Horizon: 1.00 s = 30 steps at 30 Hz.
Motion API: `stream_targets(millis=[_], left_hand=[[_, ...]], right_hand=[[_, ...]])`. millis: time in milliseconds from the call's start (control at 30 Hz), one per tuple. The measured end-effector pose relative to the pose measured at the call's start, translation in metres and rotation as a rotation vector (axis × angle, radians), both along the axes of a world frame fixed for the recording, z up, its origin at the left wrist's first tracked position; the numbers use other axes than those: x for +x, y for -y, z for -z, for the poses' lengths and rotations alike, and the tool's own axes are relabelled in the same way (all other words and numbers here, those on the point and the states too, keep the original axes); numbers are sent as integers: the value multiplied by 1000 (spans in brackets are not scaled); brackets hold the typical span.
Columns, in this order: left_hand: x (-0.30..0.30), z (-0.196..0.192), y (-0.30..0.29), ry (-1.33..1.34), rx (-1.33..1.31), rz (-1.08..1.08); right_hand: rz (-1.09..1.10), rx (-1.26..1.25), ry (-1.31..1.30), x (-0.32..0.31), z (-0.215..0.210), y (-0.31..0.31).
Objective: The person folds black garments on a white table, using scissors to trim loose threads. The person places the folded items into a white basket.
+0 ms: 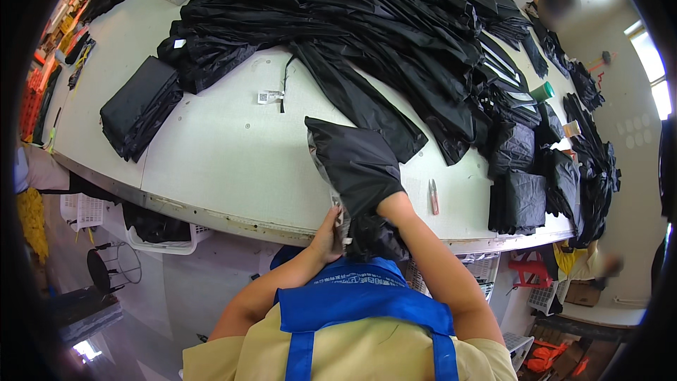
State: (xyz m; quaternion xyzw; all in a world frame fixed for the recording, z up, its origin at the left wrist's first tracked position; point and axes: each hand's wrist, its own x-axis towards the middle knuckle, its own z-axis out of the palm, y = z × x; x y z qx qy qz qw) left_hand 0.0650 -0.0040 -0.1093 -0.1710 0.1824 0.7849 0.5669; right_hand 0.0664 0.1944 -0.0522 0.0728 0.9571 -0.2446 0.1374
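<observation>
A black, pouch-like piece of thin shiny fabric [356, 162] lies over the near edge of the table, with a pale, printed edge on its left side. My left hand [328, 236] is closed on that lower left edge, close to the apron. My right hand [395, 206] reaches into or under a fold of the fabric, so its fingers are hidden. More crumpled black fabric [374, 236] hangs below, between my two forearms. To the right of my right hand lies a small cutter or pair of snips [434, 197] with a pinkish handle.
A large heap of black garments [338, 21] covers the table's far side. One folded black stack [141, 107] sits at the left; folded black bundles [518, 201] stand at the right. A white label [269, 97] lies mid-table. White baskets [166, 236] stand below the table edge [233, 224].
</observation>
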Motion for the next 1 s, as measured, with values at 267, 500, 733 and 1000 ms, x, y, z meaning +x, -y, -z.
stream_targets(millis=[267, 500, 733, 1000], left_hand=[[-10, -5, -2, -43, 12, -21], [-24, 5, 0, 93, -64, 95], [-1, 14, 25, -124, 53, -12], [-64, -92, 41, -1820, -900, -47]], right_hand=[[20, -419, -326, -41, 27, -4], [113, -152, -216, -5, 15, 19], [221, 102, -231, -53, 75, 37], [238, 90, -178, -68, 79, 16]])
